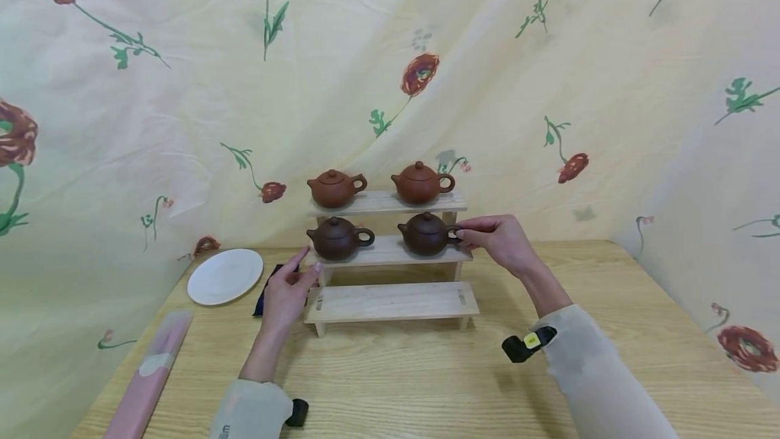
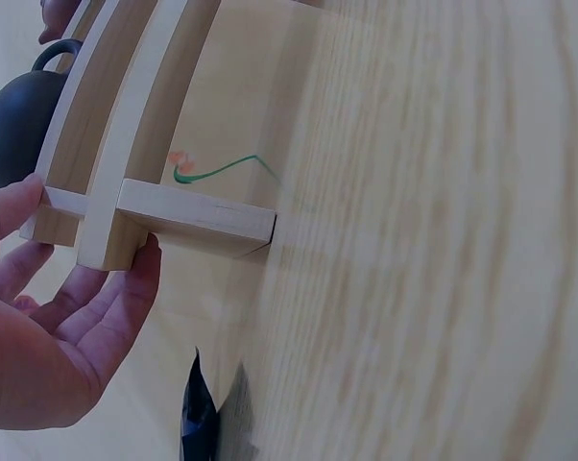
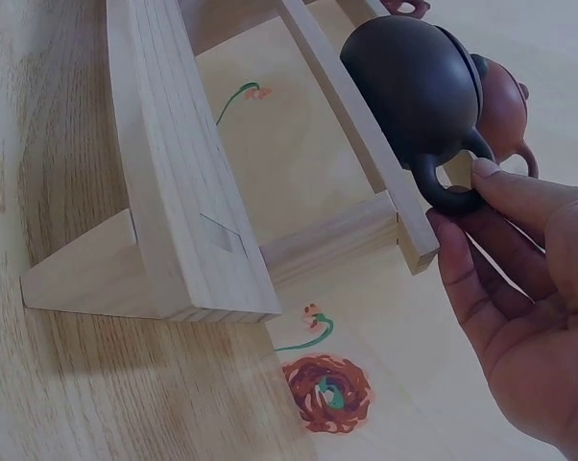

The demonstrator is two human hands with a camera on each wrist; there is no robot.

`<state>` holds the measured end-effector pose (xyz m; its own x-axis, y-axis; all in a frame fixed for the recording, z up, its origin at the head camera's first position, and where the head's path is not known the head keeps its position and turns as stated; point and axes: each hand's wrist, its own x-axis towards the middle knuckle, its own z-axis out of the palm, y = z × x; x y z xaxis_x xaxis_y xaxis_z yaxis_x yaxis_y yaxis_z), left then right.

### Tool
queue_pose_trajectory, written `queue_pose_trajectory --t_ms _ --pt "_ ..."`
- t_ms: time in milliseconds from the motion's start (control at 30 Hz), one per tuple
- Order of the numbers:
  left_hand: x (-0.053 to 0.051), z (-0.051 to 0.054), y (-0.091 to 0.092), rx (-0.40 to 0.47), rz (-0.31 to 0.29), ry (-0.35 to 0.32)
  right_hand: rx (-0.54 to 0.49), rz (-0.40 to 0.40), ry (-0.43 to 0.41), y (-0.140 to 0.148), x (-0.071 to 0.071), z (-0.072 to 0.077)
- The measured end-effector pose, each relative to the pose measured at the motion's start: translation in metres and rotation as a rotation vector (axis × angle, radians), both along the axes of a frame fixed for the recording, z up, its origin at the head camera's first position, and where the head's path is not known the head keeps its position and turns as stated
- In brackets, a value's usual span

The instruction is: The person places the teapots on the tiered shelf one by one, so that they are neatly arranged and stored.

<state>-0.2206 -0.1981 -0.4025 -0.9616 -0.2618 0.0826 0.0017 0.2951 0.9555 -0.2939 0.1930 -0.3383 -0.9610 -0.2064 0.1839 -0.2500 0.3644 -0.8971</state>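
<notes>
A three-step wooden stand (image 1: pixel 390 302) holds teapots on its upper two steps. My right hand (image 1: pixel 506 246) pinches the looped handle of the dark brown teapot (image 1: pixel 425 236) at the right of the middle step. In the right wrist view, thumb and fingers close on that handle (image 3: pixel 452 200). At the stand's left end, my left hand (image 1: pixel 288 293) grips the middle step, thumb on its edge and fingers beneath, as the left wrist view shows. Near it sits another dark teapot (image 1: pixel 335 241). Two reddish-brown teapots (image 1: pixel 333 190) stand on the top step.
A white plate (image 1: pixel 225 276) lies left of the stand, with a dark blue item (image 1: pixel 260 302) beside it, partly hidden by my left arm. A long pink and clear package (image 1: pixel 146 378) lies along the table's left edge. Flowered cloth (image 1: pixel 341 53) hangs behind.
</notes>
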Motion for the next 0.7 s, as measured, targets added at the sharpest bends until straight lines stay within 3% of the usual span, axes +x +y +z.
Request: queue_pose_trajectory --t_ms 167,333,633,700 --pt "-0.001 -0.001 0.001 -0.001 0.001 -0.004 0.021 -0.005 -0.004 0.004 0.003 0.003" --pt "0.000 -0.001 0.000 0.005 -0.005 -0.012 0.043 -0.066 0.034 0.017 0.011 0.006" --pt "0.007 0.011 -0.012 -0.042 -0.050 -0.051 0.145 -0.261 0.236 0.047 0.028 0.012" --pt "0.011 0.016 -0.020 -0.095 -0.050 -0.049 0.178 -0.314 0.306 0.051 0.029 0.011"
